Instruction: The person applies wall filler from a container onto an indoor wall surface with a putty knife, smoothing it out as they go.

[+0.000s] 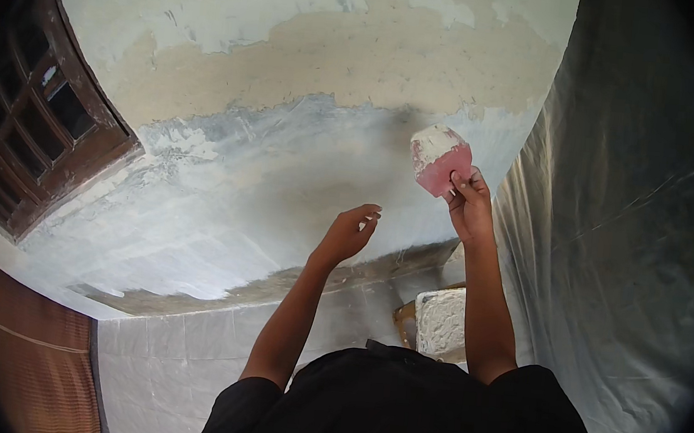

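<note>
My right hand [472, 206] grips a pink putty spreader [441, 172] near its lower edge, thumb on the face turned toward me. White putty [436, 144] is heaped over the spreader's upper part. Just beyond it is the wall [283, 185], patchy with white, grey and beige layers; whether the spreader touches it I cannot tell. To the left, my left hand [351, 229] is raised in front of the wall with loosely bent fingers, a gap at the thumb and nothing visible in it. Pale smears show on its fingertips.
A container of white putty [442, 322] sits on the floor, partly behind my right forearm. Clear plastic sheeting [603, 241] hangs along the right side. A brown wooden window [48, 113] is set in the wall at left. Below it lies a brown ribbed mat [33, 353] beside grey floor covering [156, 373].
</note>
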